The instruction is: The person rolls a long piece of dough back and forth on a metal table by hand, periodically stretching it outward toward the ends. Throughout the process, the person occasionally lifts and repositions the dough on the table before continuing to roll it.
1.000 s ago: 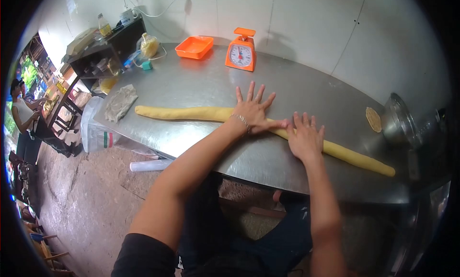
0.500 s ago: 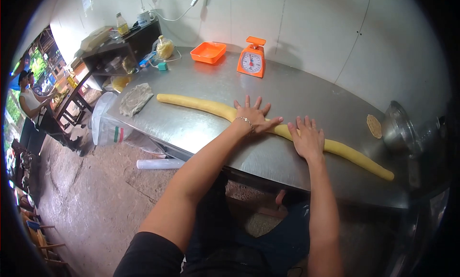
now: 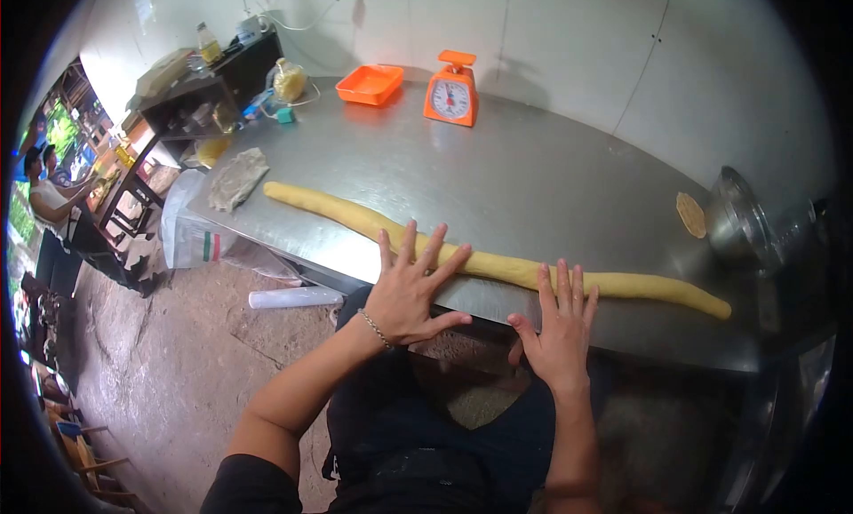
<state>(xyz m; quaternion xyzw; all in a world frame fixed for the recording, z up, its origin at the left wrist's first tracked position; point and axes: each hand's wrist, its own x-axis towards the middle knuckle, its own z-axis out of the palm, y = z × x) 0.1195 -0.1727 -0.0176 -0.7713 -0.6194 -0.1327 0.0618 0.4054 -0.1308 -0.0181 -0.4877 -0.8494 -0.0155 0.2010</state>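
Note:
A long yellow dough rope (image 3: 506,266) stretches across the steel table (image 3: 524,185), close to its front edge. My left hand (image 3: 409,287), with a bracelet at the wrist, lies palm down with fingers spread; its fingertips rest over the rope left of the middle. To the right, my right hand (image 3: 560,332) is also palm down, fingers apart, their tips on the rope and the thumb pointing left. Neither hand grasps anything. Both rope ends show, the left one thin and rounded.
An orange scale (image 3: 451,98) and orange tray (image 3: 370,85) stand at the back. A crumpled cloth (image 3: 238,180) lies on the left. A metal bowl (image 3: 742,225) and a flat tan piece (image 3: 690,215) are at the right. Two people (image 3: 55,199) are at the far left.
Both hands have drawn back toward me, and the dough rope has rolled nearer the table's front edge. My left hand has also shifted left, away from the right.

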